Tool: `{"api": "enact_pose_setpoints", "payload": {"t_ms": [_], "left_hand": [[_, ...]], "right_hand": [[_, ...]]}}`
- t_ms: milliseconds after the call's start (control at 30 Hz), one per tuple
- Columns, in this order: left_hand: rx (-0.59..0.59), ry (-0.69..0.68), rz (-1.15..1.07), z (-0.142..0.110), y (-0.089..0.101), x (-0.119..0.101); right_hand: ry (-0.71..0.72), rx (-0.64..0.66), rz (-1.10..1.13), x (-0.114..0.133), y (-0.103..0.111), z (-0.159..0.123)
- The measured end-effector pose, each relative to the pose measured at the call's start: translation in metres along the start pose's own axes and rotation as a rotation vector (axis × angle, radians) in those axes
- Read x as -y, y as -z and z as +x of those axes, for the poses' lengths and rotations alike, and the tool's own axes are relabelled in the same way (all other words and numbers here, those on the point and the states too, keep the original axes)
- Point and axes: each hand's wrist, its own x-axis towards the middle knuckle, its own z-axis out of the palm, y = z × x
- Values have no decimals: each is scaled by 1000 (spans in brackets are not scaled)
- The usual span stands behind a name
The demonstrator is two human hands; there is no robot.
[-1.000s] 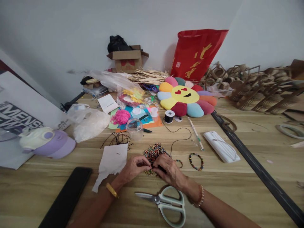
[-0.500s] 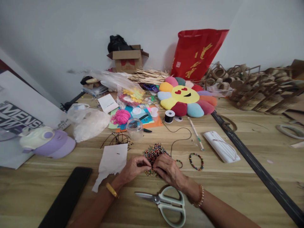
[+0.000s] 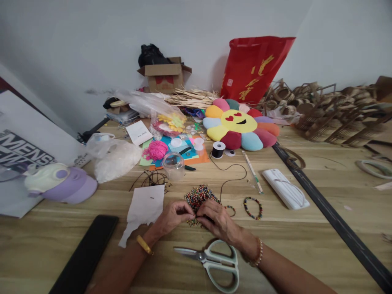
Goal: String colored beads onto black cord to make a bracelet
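Over the near edge of a pile of small multicoloured beads (image 3: pixel 199 195), my two hands meet fingertip to fingertip. My left hand (image 3: pixel 175 216) is closed in a pinch on something too small to make out. Opposite it, my right hand (image 3: pixel 219 220) pinches a black cord, its end hidden by the fingers. A short beaded strand (image 3: pixel 231 209) shows past the right hand's knuckles. The cord (image 3: pixel 234 165) curves down from a black spool (image 3: pixel 218 150) to behind that hand. A finished-looking bead bracelet (image 3: pixel 253 208) lies to the right. Scissors (image 3: pixel 203 258) rest just below my hands.
Left of the beads lie torn white paper (image 3: pixel 147 204) and a long black object (image 3: pixel 85 253). A clear jar (image 3: pixel 174 165), pink yarn (image 3: pixel 157 150) and a flower cushion (image 3: pixel 240 124) stand behind. A white power strip (image 3: pixel 285 189) is at right.
Barely anything differs. Both hands keep their pinch at the same spot over the beads, with only a slight shift of the fingers.
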Motion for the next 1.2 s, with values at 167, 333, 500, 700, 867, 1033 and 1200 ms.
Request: {"api": "enact_pose_setpoints", "payload": {"t_ms": [167,333,500,700,867,1033,1200], "left_hand": [[14,-41,46,1,1,2],[29,-90,83,0,1,-2],[65,-86,49,1,3,-3],[71,-73,37,2,5,1],[75,-70,39,2,5,-1],[75,-54,29,2,5,-1],[44,-42,-5,2,4,1]], "right_hand": [[4,17,0,-1,0,0],[31,58,-36,1,2,2],[48,28,-68,8,5,4],[22,-19,-104,7,4,3],[39,6,-80,1,1,2],[45,1,-65,-1,-1,1],[15,5,-45,2,1,3]]}}
